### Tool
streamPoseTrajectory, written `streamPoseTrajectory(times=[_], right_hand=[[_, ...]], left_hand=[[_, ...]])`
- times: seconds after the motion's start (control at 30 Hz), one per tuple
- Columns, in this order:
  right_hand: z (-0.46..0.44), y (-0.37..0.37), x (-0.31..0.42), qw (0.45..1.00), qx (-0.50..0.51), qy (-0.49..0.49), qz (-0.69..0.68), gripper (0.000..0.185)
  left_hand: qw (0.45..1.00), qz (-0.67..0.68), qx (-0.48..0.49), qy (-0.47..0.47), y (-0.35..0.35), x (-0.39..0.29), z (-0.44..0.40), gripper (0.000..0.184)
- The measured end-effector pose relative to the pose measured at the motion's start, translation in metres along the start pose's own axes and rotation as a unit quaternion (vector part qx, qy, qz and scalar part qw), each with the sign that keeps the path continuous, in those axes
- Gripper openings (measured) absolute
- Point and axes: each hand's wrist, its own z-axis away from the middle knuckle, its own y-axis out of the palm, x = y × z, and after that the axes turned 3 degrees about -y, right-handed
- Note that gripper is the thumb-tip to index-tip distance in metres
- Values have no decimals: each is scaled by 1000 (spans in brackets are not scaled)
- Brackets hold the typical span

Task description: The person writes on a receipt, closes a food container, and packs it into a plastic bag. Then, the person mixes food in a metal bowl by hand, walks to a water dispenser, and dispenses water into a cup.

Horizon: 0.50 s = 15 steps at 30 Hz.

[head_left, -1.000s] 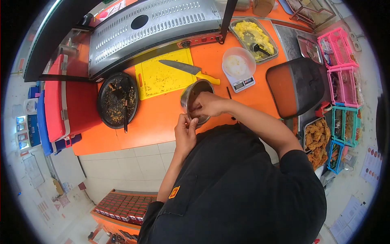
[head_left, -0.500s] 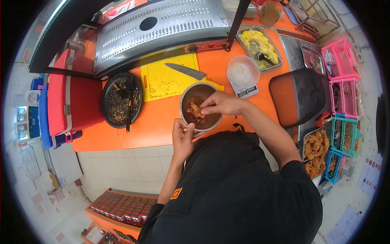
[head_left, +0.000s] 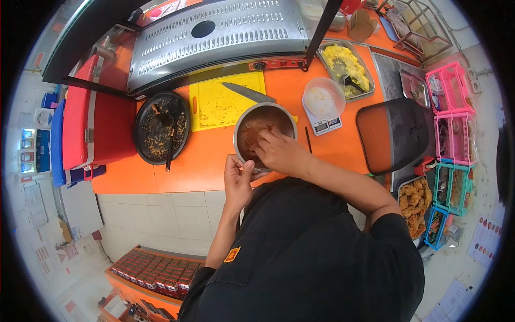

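A round metal bowl (head_left: pixel 291 119) with reddish-brown residue inside is tilted toward me near the front of the orange table. My left hand (head_left: pixel 238 176) grips its lower left rim, thumb over the edge. Inside the bowl, my right hand (head_left: pixel 279 152) has its fingers bent against the inner wall; the fingertips are partly hidden, and what they hold cannot be made out. Behind the bowl lies a yellow cutting board (head_left: pixel 220 107) with crumbs and a large knife (head_left: pixel 244 91), its handle mostly covered by the bowl.
Left of the board is a black plate (head_left: pixel 153 137) with crumbs and a utensil. To the right stand a scale (head_left: pixel 328 125) with a plastic bowl (head_left: pixel 322 96), a tray of yellow food (head_left: pixel 343 64), a black-framed lid (head_left: pixel 394 134) and fried pieces (head_left: pixel 414 204).
The bowl first tipped more open to view. My right hand's fingers, which pinched a reddish-yellow clump half a second ago, are now deeper in the bowl, and the clump is hidden.
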Motion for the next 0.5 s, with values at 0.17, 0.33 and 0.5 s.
streamPoseTrajectory(times=[0.17,0.33,0.5], right_hand=[[-7,-17,-9,998,33,-1,62,24],[-16,-7,-9,988,-64,-76,118,17],[-5,-24,-30,994,-22,-42,94,18]], left_hand=[[1000,-5,-7,14,-3,-6,1,24],[1000,-14,11,13,-3,-3,-3,23],[1000,-5,-16,27,2,-5,0,23]])
